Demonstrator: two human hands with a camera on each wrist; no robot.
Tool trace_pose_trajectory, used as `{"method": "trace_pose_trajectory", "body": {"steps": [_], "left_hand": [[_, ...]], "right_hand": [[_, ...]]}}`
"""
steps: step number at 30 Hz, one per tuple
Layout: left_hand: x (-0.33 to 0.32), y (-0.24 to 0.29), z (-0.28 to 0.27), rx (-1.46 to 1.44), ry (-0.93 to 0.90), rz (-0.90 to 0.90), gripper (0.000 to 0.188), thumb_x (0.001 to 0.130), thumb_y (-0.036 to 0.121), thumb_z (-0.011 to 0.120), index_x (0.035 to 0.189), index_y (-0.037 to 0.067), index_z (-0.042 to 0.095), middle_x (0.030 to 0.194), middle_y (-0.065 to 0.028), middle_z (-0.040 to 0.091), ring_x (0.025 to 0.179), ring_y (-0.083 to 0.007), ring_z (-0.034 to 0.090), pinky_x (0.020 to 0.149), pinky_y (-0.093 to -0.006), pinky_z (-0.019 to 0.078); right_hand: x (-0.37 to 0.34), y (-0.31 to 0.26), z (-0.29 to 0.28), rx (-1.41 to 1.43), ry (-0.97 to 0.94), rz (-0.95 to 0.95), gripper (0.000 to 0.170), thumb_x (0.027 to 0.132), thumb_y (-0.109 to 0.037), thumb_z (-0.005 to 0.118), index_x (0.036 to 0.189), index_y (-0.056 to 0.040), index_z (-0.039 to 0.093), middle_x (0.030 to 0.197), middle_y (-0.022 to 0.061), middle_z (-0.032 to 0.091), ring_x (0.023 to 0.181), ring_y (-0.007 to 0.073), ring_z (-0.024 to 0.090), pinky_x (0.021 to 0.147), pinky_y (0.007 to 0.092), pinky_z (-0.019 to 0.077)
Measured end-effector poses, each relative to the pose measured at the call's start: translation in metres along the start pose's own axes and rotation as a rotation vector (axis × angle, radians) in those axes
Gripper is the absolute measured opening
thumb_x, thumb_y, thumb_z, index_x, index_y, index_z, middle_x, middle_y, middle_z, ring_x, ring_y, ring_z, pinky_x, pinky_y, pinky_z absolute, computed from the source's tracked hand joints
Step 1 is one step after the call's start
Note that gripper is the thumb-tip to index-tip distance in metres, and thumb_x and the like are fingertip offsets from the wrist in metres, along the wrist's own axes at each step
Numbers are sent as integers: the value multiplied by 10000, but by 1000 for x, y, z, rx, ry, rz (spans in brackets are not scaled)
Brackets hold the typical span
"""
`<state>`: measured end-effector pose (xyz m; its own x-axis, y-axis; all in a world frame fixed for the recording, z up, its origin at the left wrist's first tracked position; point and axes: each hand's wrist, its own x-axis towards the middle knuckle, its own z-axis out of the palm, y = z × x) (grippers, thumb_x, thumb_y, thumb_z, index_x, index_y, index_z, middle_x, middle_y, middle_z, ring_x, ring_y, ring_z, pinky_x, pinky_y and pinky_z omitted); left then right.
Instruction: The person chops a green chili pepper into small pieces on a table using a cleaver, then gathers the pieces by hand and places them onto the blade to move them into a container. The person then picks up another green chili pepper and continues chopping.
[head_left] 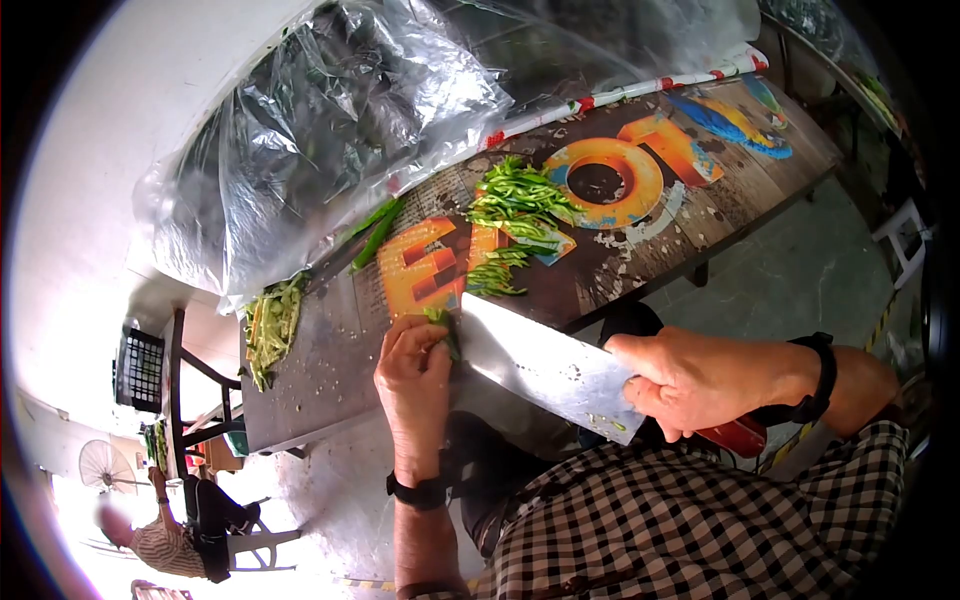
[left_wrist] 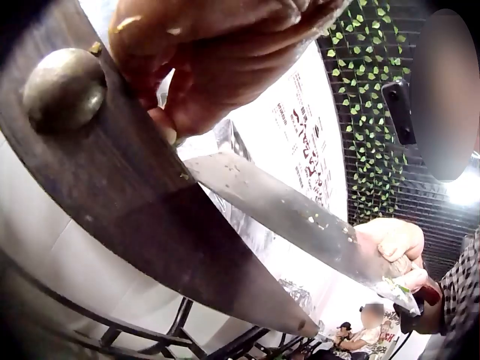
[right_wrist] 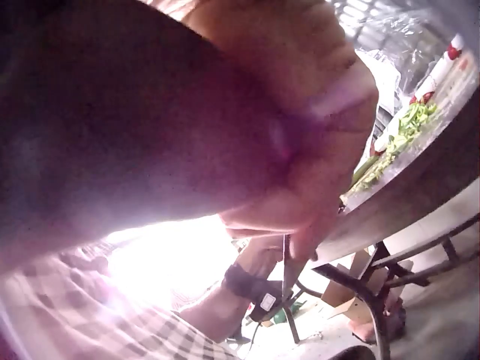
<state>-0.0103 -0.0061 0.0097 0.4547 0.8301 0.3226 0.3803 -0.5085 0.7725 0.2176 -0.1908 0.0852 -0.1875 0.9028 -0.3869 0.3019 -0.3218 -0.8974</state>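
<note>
In the head view my right hand [head_left: 680, 385] grips a broad cleaver [head_left: 545, 365], its blade reaching left to my left hand. My left hand [head_left: 415, 365], fingers curled, pinches a piece of green pepper [head_left: 440, 325] at the table's near edge, right beside the blade's tip end. Sliced green strips [head_left: 520, 205] lie in a pile beyond the blade, with a smaller bunch [head_left: 497, 270] nearer. The left wrist view shows the blade [left_wrist: 277, 214] running from my left fingers [left_wrist: 202, 82] to my right hand [left_wrist: 394, 247]. In the right wrist view the right hand [right_wrist: 315, 142] hides most of the cleaver.
Whole green peppers [head_left: 375, 240] lie near the far edge, and a pale green and orange heap [head_left: 272, 330] sits on the table [head_left: 330, 385] at left. Clear plastic sheeting [head_left: 330, 120] covers the back. A seated person [head_left: 180, 530] and a black crate [head_left: 140, 370] are at left.
</note>
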Motion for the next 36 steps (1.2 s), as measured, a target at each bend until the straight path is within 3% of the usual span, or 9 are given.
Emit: {"method": "trace_pose_trajectory", "body": {"steps": [3, 5, 8, 11, 14, 17, 29, 32, 36], "left_hand": [[0, -2, 0, -20, 5, -2, 166, 805, -60, 602, 950, -30, 678, 1045, -92, 654, 829, -135, 650, 728, -255, 537], [0, -1, 1, 60, 26, 88, 194, 803, -61, 594, 973, -20, 678, 988, -92, 664, 808, -137, 651, 706, -260, 534], [3, 4, 1, 140, 10, 34, 255, 774, -76, 577, 996, 11, 666, 891, -113, 654, 732, -219, 653, 705, -311, 530], [8, 8, 0, 280, -54, -16, 327, 764, -65, 565, 1061, 39, 654, 898, -134, 666, 771, -278, 670, 720, -353, 530], [9, 5, 3, 222, -16, 85, 353, 766, -48, 562, 1093, 58, 646, 941, -152, 679, 830, -324, 678, 739, -388, 530], [9, 3, 2, 367, -19, 157, 402, 801, -48, 562, 1189, 34, 633, 859, -100, 682, 608, -116, 568, 611, -278, 481], [5, 3, 17, 183, 21, 136, 349, 818, -86, 564, 1145, 1, 648, 899, -55, 695, 697, -57, 589, 646, -206, 474], [8, 11, 15, 116, -8, 36, 314, 787, -69, 599, 1075, 38, 665, 904, -121, 671, 771, -231, 664, 695, -319, 527], [9, 3, 7, 23, -61, 29, 252, 785, -67, 596, 1009, 16, 676, 905, -114, 667, 744, -189, 644, 682, -284, 511]], "right_hand": [[-3, -2, -6, 30, 50, 16, 120, 956, -73, 407, 903, 33, 384, 627, 78, 519, 546, 168, 633, 488, 312, 505], [-5, -4, -9, 40, 81, 20, 119, 961, -83, 408, 933, 33, 406, 656, 73, 523, 568, 168, 639, 504, 302, 502], [-5, -5, -11, 59, 93, -2, 153, 968, -101, 405, 1002, 41, 449, 687, 63, 533, 587, 163, 645, 514, 294, 499], [-1, -4, -14, 12, 92, -5, 187, 961, -99, 405, 1043, 57, 467, 692, 73, 549, 584, 167, 646, 511, 297, 500], [4, -4, -16, -3, 124, -9, 199, 951, -94, 407, 1052, 66, 470, 696, 87, 567, 578, 174, 649, 501, 300, 498], [8, -1, -16, 12, 144, -35, 209, 944, -91, 410, 1061, 72, 468, 696, 100, 578, 571, 182, 652, 491, 305, 499], [19, 5, -15, -31, 144, -55, 178, 947, -95, 408, 1016, 67, 435, 673, 117, 576, 559, 194, 647, 467, 328, 488], [25, 6, -15, -31, 151, -76, 170, 944, -91, 406, 996, 69, 431, 668, 118, 573, 554, 193, 643, 461, 331, 483], [26, 7, -16, -15, 153, -85, 177, 939, -85, 408, 1003, 77, 435, 671, 117, 574, 558, 191, 643, 461, 326, 483]]}}
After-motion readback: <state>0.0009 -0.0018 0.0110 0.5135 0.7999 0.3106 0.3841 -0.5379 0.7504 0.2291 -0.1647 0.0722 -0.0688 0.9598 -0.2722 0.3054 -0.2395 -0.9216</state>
